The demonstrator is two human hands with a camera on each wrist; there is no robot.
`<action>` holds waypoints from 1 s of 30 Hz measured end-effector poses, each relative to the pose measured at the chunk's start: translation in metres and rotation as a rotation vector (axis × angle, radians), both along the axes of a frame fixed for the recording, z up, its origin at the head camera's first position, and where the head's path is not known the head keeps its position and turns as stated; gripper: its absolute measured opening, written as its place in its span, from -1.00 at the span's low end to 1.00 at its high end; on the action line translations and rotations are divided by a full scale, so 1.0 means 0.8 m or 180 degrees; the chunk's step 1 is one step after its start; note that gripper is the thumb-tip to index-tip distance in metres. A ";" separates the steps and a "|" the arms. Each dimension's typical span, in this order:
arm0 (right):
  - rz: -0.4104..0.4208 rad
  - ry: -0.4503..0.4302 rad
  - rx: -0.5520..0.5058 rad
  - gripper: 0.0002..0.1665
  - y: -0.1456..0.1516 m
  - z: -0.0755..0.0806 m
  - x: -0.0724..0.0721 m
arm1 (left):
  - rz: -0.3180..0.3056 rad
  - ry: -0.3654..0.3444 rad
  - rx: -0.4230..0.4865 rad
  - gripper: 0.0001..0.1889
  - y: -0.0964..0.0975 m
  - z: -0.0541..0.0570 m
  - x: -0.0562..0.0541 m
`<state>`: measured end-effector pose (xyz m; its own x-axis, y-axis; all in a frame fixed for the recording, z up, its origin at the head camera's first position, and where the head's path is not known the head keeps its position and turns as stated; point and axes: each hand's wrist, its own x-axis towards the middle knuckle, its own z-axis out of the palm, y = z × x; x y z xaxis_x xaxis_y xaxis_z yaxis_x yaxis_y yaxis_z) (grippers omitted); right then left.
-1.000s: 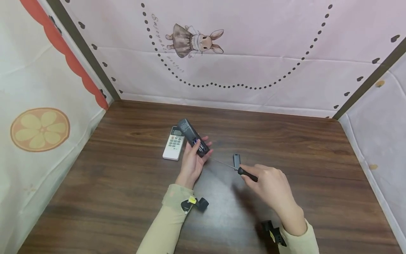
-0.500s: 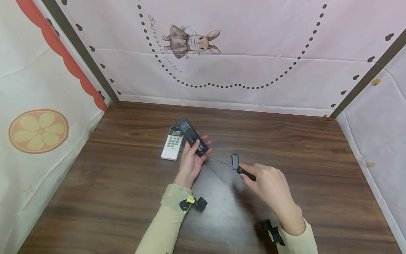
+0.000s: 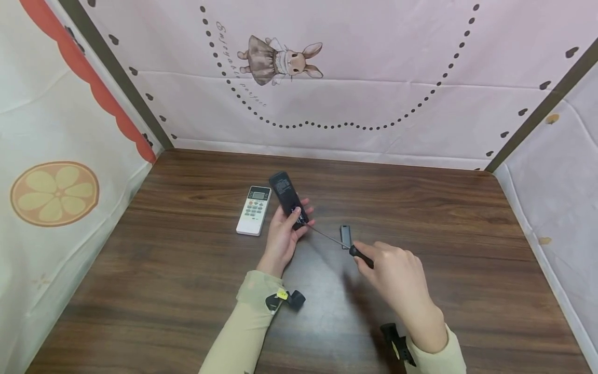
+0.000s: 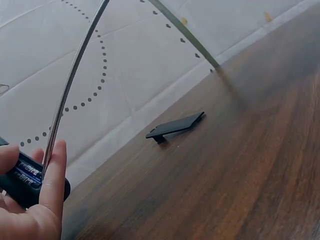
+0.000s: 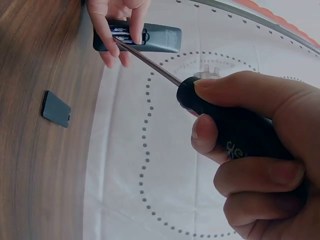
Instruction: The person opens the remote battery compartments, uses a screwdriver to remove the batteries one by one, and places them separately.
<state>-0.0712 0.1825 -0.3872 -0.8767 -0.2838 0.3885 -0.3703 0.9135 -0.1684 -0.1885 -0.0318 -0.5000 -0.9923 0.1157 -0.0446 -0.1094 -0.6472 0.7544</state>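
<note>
My left hand (image 3: 282,236) holds a black remote control (image 3: 286,193) back side up, thumb on top near the battery bay. Two batteries (image 5: 120,31) lie side by side in that uncovered bay, as the right wrist view shows. My right hand (image 3: 397,272) grips a screwdriver by its black handle (image 5: 240,127). The long metal shaft (image 4: 75,70) reaches across to the remote, its tip right at the end of the batteries. On the table between the hands lies the dark battery cover (image 3: 345,236), slightly raised at one end in the left wrist view.
A white remote control (image 3: 254,210) with a small screen lies on the wooden table (image 3: 163,270), left of my left hand. Printed cloth (image 3: 374,62) hangs behind the table and along both its sides.
The screwdriver tip has come to the battery bay from just short of it. The black remote has turned a little more upright and shifted right, away from the white one.
</note>
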 end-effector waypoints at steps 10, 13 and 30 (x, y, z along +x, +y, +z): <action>0.0035 0.0095 0.0037 -0.67 -0.002 0.001 0.005 | 0.0002 0.0039 -0.0090 -0.53 0.002 -0.001 0.000; 0.0013 0.0097 0.0020 -0.68 -0.001 0.002 0.005 | -0.0025 0.0007 -0.0062 -0.51 0.002 0.000 -0.001; 0.0046 0.0080 -0.0039 -0.67 -0.001 0.001 0.004 | -0.0014 0.0026 -0.0245 -0.52 0.003 -0.002 -0.001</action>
